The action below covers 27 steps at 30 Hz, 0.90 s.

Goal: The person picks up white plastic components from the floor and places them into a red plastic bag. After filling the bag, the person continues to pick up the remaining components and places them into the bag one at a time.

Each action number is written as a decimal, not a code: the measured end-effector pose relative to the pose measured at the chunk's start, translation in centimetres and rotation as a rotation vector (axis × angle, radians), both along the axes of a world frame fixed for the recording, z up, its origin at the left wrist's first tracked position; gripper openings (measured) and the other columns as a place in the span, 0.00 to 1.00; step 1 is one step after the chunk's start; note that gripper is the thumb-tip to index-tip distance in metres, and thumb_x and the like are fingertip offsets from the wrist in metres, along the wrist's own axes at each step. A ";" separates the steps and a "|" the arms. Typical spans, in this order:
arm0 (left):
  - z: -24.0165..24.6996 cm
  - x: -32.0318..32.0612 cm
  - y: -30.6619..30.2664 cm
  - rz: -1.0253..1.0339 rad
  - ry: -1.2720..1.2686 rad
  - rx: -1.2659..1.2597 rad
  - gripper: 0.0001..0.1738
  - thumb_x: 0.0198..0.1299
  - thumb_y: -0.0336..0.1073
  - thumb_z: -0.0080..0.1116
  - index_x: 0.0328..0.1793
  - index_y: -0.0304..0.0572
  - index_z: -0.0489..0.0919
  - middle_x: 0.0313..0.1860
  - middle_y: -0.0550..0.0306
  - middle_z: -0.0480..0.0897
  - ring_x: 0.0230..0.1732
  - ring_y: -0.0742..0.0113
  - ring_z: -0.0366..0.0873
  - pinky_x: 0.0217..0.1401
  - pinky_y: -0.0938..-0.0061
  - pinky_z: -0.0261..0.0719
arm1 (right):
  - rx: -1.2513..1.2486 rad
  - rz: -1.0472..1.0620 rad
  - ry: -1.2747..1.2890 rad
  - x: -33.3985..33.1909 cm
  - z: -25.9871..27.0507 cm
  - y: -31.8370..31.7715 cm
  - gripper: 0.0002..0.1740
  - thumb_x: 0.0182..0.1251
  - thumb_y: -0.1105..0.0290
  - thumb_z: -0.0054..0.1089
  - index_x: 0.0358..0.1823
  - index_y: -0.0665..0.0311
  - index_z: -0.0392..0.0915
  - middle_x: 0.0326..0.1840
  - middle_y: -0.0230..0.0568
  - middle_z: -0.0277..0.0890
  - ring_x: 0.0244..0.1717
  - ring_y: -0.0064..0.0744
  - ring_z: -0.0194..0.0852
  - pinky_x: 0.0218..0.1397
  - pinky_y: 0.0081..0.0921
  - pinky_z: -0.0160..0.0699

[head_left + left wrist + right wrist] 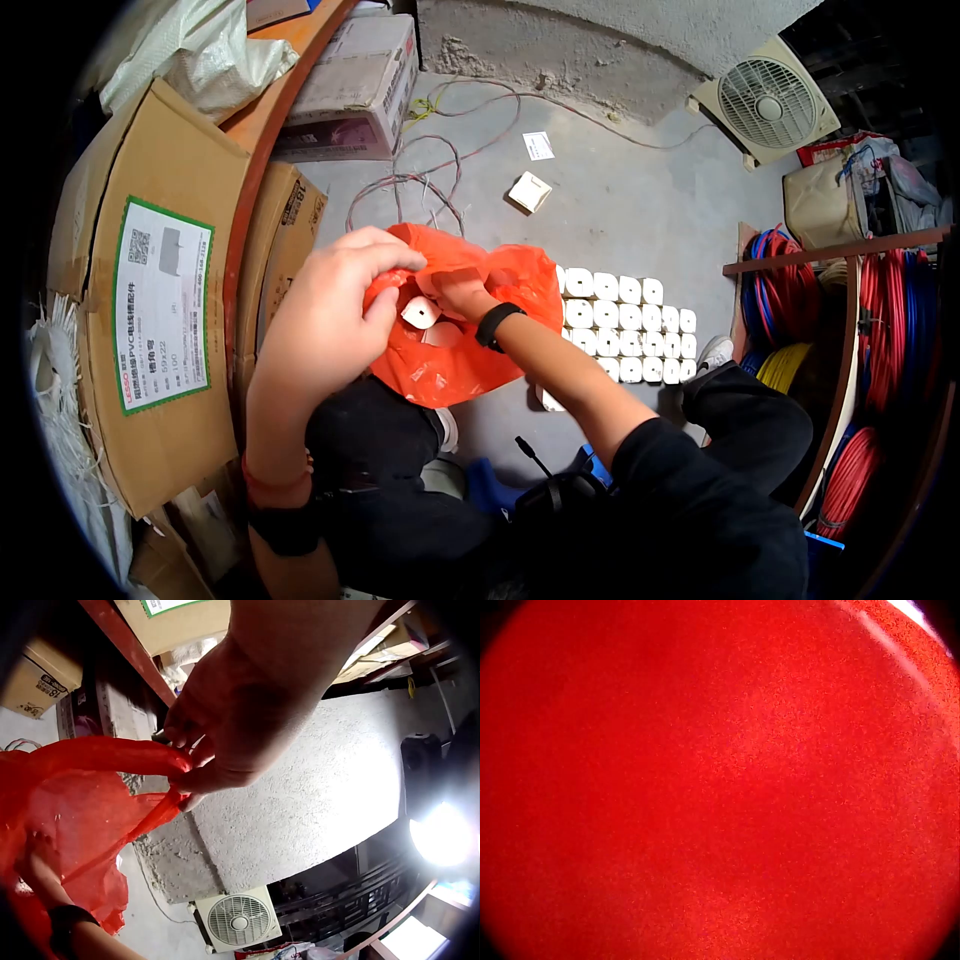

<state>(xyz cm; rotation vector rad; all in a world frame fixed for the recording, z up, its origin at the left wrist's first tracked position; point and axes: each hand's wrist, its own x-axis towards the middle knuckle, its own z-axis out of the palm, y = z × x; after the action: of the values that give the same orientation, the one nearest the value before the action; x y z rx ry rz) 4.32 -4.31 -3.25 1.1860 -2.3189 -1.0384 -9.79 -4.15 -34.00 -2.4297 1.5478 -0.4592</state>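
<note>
A red plastic bag (450, 375) is held up over the floor in front of the body. My left hand (340, 300) pinches its rim between thumb and fingers, seen closer in the left wrist view, where the bag's edge (142, 757) runs taut from the fingertips. My right hand (462, 292) reaches down inside the bag, its fingers mostly hidden; I cannot tell whether they hold anything. Beside it in the bag lies a white piece (421, 313) with a small hole. Red film (720, 780) fills the right wrist view.
Rows of white pieces (606, 314) stand on the floor right of the bag. Beyond lie a small whitish box (529, 192), a paper slip (537, 146) and loose cable (455, 165). Cardboard boxes (165, 290) line the left; a fan (768, 107) and shelved wire coils (785, 290) are right.
</note>
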 end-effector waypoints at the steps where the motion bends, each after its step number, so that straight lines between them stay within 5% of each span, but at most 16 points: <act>1: 0.0 0.0 -0.1 -0.002 -0.013 -0.008 0.15 0.46 0.19 0.48 0.42 0.31 0.77 0.41 0.48 0.78 0.44 0.56 0.76 0.47 0.73 0.71 | 0.097 -0.018 0.065 -0.1 1.4 0.1 0.13 0.44 0.69 0.57 0.35 0.61 0.76 0.36 0.44 0.75 0.41 0.44 0.73 0.42 0.36 0.71; 3: -0.4 0.1 -0.3 -0.024 -0.011 -0.057 0.15 0.45 0.19 0.47 0.41 0.32 0.77 0.40 0.49 0.77 0.42 0.57 0.76 0.45 0.73 0.71 | 0.369 0.024 0.211 -1.1 5.6 0.6 0.22 0.46 0.66 0.59 0.44 0.66 0.72 0.41 0.46 0.72 0.44 0.44 0.73 0.43 0.37 0.72; 5: -0.8 0.2 -0.4 -0.041 -0.056 -0.087 0.15 0.46 0.20 0.47 0.41 0.33 0.78 0.38 0.52 0.77 0.37 0.63 0.75 0.39 0.76 0.70 | 0.242 0.250 0.001 -4.3 8.2 3.7 0.25 0.46 0.64 0.61 0.48 0.65 0.70 0.43 0.44 0.71 0.43 0.44 0.72 0.43 0.36 0.72; 8: -1.1 0.3 -0.6 -0.083 -0.084 -0.063 0.15 0.46 0.20 0.47 0.40 0.35 0.78 0.37 0.57 0.77 0.28 0.73 0.68 0.29 0.80 0.65 | 0.109 0.531 0.026 -9.7 11.2 9.2 0.21 0.44 0.63 0.62 0.39 0.63 0.69 0.39 0.42 0.69 0.42 0.39 0.70 0.42 0.32 0.70; 13: -0.7 -1.3 0.0 -0.046 -0.115 -0.072 0.15 0.46 0.22 0.47 0.41 0.33 0.78 0.38 0.57 0.78 0.31 0.73 0.70 0.34 0.80 0.68 | 0.033 0.714 0.358 -16.3 6.8 18.6 0.16 0.55 0.63 0.50 0.46 0.55 0.67 0.50 0.36 0.66 0.52 0.33 0.64 0.52 0.35 0.66; 16: -0.1 -2.4 0.7 -0.051 -0.114 -0.066 0.14 0.46 0.23 0.48 0.40 0.33 0.79 0.41 0.50 0.79 0.41 0.62 0.74 0.46 0.73 0.71 | -0.053 0.663 0.476 -16.7 3.6 21.5 0.27 0.58 0.67 0.45 0.61 0.45 0.59 0.64 0.34 0.59 0.63 0.35 0.56 0.66 0.42 0.55; 19: 0.3 -3.0 1.1 -0.042 -0.123 -0.042 0.14 0.45 0.24 0.49 0.40 0.33 0.80 0.41 0.46 0.80 0.44 0.57 0.77 0.50 0.70 0.73 | -0.149 0.617 0.535 -15.4 1.2 22.3 0.26 0.58 0.65 0.44 0.61 0.45 0.59 0.64 0.34 0.59 0.63 0.35 0.56 0.66 0.42 0.55; 23: 0.1 -3.0 1.4 -0.047 -0.094 -0.020 0.14 0.45 0.24 0.49 0.39 0.33 0.80 0.39 0.46 0.80 0.43 0.58 0.77 0.49 0.71 0.73 | -0.132 0.745 0.616 -14.9 -0.3 21.7 0.15 0.57 0.65 0.44 0.47 0.51 0.68 0.50 0.29 0.69 0.63 0.34 0.56 0.70 0.42 0.48; 24: 0.1 -2.9 1.4 -0.049 -0.097 -0.015 0.14 0.45 0.24 0.49 0.39 0.33 0.80 0.38 0.47 0.80 0.41 0.58 0.77 0.48 0.72 0.73 | -0.199 0.747 0.536 -15.0 -0.5 21.4 0.08 0.56 0.65 0.44 0.37 0.53 0.70 0.42 0.28 0.71 0.61 0.34 0.58 0.72 0.42 0.45; 27: -0.2 -2.4 1.2 -0.050 -0.117 -0.029 0.14 0.46 0.22 0.48 0.40 0.33 0.79 0.38 0.58 0.78 0.33 0.75 0.70 0.35 0.81 0.68 | -0.250 0.848 0.599 -14.8 -0.7 20.8 0.10 0.55 0.65 0.46 0.38 0.52 0.72 0.41 0.27 0.71 0.56 0.31 0.61 0.71 0.44 0.45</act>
<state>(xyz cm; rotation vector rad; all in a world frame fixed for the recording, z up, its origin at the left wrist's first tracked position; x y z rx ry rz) 1.97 -3.07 -3.44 1.2137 -2.4562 -0.9731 -24.57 16.67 -34.70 -3.2794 0.4417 0.2799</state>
